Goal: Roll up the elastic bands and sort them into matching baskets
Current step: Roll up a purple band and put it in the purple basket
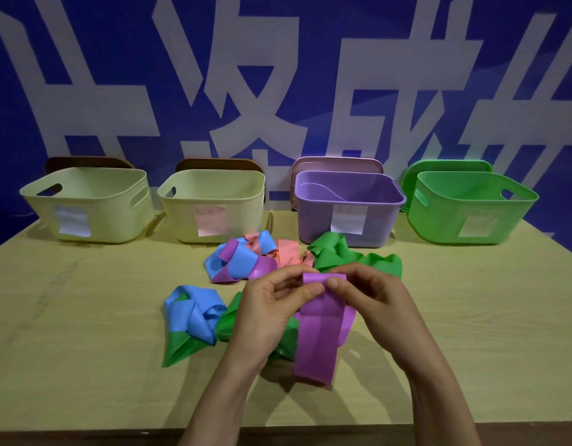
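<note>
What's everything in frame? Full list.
cream baskets: 2, cream, back left of table
purple basket: 1, purple, back, right of centre
green basket: 1, green, back right
lids: 4, two brown, pink, green, behind the baskets
labels: 4, pale, basket fronts
loose bands: several, blue, purple, pink, green, two heaps mid-table
purple band: 1, purple, held in both hands
table: 1, light wood
left hand: pinches purple band's top
right hand: pinches it too

We see a dim, blue-tinged picture, soft throughout. Light falls from above, laying soft shadows on the pale wooden worktop [85, 317] beneath the flat purple elastic band [316, 336] and the row of plastic baskets [117, 217]. Their white paper labels [347, 222] wash out unreadably. The wide lens tilts the end baskets outward.
</note>
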Demonstrator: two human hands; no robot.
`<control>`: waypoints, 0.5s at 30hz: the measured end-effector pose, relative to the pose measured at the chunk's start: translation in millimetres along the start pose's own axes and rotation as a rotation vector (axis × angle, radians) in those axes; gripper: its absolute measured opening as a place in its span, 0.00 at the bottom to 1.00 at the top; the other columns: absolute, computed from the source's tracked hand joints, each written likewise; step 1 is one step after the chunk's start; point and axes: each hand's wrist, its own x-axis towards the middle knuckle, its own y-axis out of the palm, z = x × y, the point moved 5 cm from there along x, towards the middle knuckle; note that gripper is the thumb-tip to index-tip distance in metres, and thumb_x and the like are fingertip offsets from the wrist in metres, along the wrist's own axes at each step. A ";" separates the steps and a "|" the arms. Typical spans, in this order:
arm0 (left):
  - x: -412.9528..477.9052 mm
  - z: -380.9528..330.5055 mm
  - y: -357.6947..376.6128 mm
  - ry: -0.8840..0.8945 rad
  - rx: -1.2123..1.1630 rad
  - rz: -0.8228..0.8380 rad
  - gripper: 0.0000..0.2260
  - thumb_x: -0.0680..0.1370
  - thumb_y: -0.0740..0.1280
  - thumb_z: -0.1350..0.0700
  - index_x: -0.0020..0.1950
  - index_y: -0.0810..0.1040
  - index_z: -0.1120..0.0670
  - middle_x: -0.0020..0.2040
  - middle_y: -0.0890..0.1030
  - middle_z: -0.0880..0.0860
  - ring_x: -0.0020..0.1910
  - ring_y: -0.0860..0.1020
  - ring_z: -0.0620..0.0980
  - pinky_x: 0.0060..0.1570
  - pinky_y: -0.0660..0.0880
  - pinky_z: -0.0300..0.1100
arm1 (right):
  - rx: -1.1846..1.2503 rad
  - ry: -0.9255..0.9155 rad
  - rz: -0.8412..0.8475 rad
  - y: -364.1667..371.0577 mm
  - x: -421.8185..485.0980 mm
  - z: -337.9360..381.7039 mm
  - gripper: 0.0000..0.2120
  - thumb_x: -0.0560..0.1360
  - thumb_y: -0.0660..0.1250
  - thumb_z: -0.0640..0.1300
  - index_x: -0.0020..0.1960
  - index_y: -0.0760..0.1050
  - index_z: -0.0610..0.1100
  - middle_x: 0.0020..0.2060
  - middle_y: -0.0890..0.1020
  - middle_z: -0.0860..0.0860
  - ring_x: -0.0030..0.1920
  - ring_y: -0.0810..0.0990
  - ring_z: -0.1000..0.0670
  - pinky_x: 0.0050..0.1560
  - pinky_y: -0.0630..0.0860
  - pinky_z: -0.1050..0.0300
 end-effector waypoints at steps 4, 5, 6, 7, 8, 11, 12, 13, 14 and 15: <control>0.8 0.2 -0.8 -0.058 -0.089 0.115 0.20 0.63 0.73 0.56 0.55 0.82 0.56 0.50 0.85 0.56 0.49 0.82 0.49 0.47 0.79 0.40 | 0.088 0.000 -0.013 0.1 0.8 1.6 0.09 0.68 0.69 0.48 0.44 0.82 0.45 0.38 0.85 0.49 0.40 0.80 0.56 0.42 0.75 0.65; 0.9 1.2 -1.2 -0.086 -0.123 0.147 0.21 0.63 0.73 0.55 0.56 0.82 0.54 0.50 0.84 0.55 0.50 0.82 0.48 0.48 0.79 0.41 | 0.107 0.003 -0.021 -0.4 1.4 1.4 0.08 0.68 0.69 0.47 0.44 0.82 0.45 0.37 0.85 0.50 0.39 0.80 0.56 0.41 0.74 0.66; 0.6 2.4 -1.2 -0.122 -0.148 0.164 0.22 0.63 0.73 0.56 0.57 0.81 0.53 0.50 0.85 0.54 0.49 0.82 0.48 0.49 0.79 0.42 | 0.123 0.004 -0.033 -1.3 2.0 1.5 0.08 0.67 0.69 0.47 0.43 0.82 0.45 0.37 0.84 0.51 0.39 0.79 0.57 0.40 0.74 0.66; 0.4 4.1 -1.4 -0.157 -0.157 0.158 0.20 0.63 0.73 0.57 0.56 0.81 0.53 0.48 0.85 0.54 0.47 0.83 0.48 0.49 0.79 0.42 | 0.136 0.004 -0.047 -2.3 2.2 1.5 0.07 0.67 0.69 0.47 0.43 0.82 0.46 0.36 0.84 0.52 0.38 0.79 0.57 0.39 0.74 0.66; -0.2 5.9 -1.5 -0.183 -0.153 0.138 0.17 0.64 0.73 0.58 0.53 0.81 0.54 0.45 0.85 0.53 0.44 0.83 0.47 0.47 0.79 0.42 | 0.148 0.005 -0.060 -3.1 2.7 1.7 0.07 0.67 0.69 0.47 0.43 0.82 0.47 0.36 0.84 0.52 0.38 0.79 0.58 0.38 0.74 0.66; -1.6 6.7 0.2 -0.197 -0.119 0.097 0.07 0.68 0.72 0.63 0.45 0.82 0.57 0.39 0.85 0.53 0.39 0.83 0.47 0.40 0.79 0.39 | 0.185 0.000 -0.071 -3.6 3.6 3.2 0.08 0.66 0.70 0.45 0.45 0.82 0.46 0.38 0.85 0.52 0.39 0.80 0.58 0.40 0.74 0.67; -1.5 6.3 0.4 -0.191 -0.112 0.085 0.06 0.69 0.72 0.65 0.44 0.82 0.58 0.39 0.85 0.53 0.39 0.83 0.47 0.39 0.79 0.38 | 0.188 -0.001 -0.067 -3.3 3.9 2.6 0.09 0.66 0.70 0.44 0.46 0.82 0.45 0.39 0.85 0.52 0.41 0.80 0.58 0.41 0.75 0.67; -1.0 5.5 -0.2 -0.184 -0.107 0.071 0.05 0.70 0.71 0.66 0.44 0.82 0.58 0.38 0.85 0.53 0.38 0.83 0.47 0.38 0.80 0.37 | 0.187 -0.001 -0.064 -3.3 3.7 1.9 0.10 0.66 0.71 0.43 0.47 0.82 0.44 0.40 0.85 0.51 0.42 0.81 0.57 0.42 0.75 0.66; -0.8 4.2 -0.9 -0.178 -0.100 0.058 0.06 0.70 0.71 0.67 0.43 0.82 0.59 0.37 0.85 0.53 0.37 0.83 0.46 0.37 0.80 0.37 | 0.184 -0.001 -0.063 -3.4 3.4 1.4 0.11 0.66 0.71 0.42 0.47 0.82 0.42 0.40 0.85 0.50 0.42 0.81 0.56 0.43 0.76 0.65; -0.7 2.9 -1.6 -0.172 -0.089 0.049 0.06 0.69 0.72 0.67 0.43 0.82 0.59 0.37 0.85 0.53 0.37 0.83 0.46 0.37 0.80 0.37 | 0.181 -0.001 -0.065 -3.8 2.9 0.6 0.12 0.65 0.72 0.41 0.48 0.82 0.42 0.41 0.85 0.49 0.43 0.81 0.55 0.44 0.77 0.63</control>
